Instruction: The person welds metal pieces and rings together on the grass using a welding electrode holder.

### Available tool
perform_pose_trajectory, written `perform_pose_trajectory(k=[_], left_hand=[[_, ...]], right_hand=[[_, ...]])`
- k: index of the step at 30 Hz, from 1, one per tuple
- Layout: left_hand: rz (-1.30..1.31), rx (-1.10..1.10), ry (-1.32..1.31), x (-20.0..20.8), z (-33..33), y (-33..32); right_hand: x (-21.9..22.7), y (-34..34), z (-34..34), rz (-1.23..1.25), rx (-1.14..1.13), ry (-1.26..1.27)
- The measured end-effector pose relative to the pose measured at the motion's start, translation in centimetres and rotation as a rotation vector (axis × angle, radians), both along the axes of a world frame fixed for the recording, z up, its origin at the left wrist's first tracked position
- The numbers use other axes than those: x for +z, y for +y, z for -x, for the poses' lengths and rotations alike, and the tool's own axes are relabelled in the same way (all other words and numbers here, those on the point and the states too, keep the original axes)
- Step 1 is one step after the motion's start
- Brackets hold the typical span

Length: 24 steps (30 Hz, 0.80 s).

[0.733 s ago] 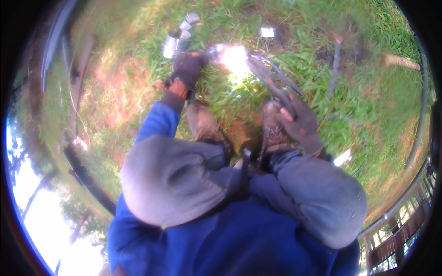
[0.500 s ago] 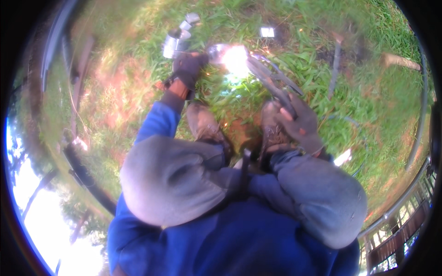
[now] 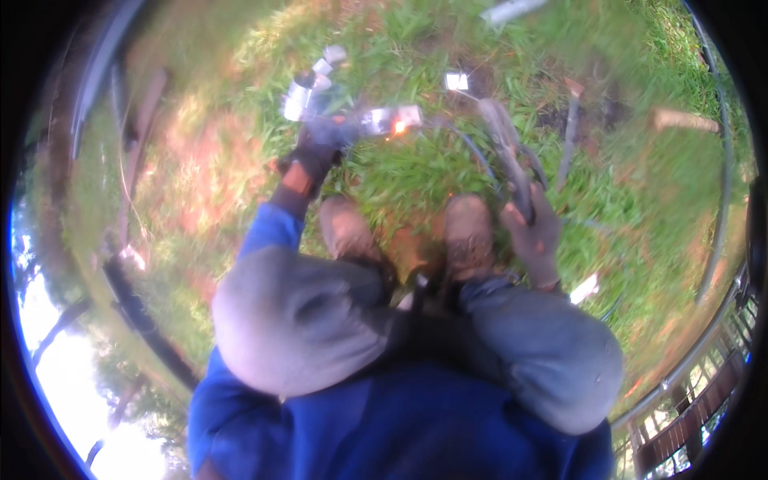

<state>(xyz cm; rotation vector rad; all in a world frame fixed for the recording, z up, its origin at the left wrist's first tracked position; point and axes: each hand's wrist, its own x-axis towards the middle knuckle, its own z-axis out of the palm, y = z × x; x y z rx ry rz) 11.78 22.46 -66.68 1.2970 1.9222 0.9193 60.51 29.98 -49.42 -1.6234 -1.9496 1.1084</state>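
Note:
My left hand, in a dark glove, is closed around the near end of a short shiny metal tube. A small orange glow marks the tube's right end, and thin smoke hangs over the glove. Several short silvery metal pieces lie in the grass just beyond this hand. In a greyish glove, my right hand grips the handle of a welding electrode holder, its jaws pointing away and up. The holder is apart from the tube. Blur hides whether an electrode is in its jaws.
My boots stand on grass and bare soil between the hands. Beyond lie a small bright white rectangle and a pale metal length. To the right are a narrow bar, a wooden piece and a railing.
The bright arc and sparks at the tube's end have gone out, leaving a small glow. My right hand has swung the electrode holder up and away to the right. My left hand still holds the tube.

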Motion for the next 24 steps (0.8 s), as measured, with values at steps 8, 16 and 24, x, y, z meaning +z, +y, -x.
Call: perform_pose_trajectory(k=[8,16,24], left_hand=[[0.164,0.272,-0.336,8.2,-4.8,1.2],[-0.182,0.151,-0.068,10.6,-8.0,1.0],[-0.03,0.256,-0.568,4.8,-7.2,-2.9]], right_hand=[[-2.9,-1.0,-1.9,0.082,-0.131,0.208],[-1.6,-0.6,-1.6,0.139,-0.144,0.177],[-2.5,-1.3,-1.6,0.167,-0.118,0.242]])
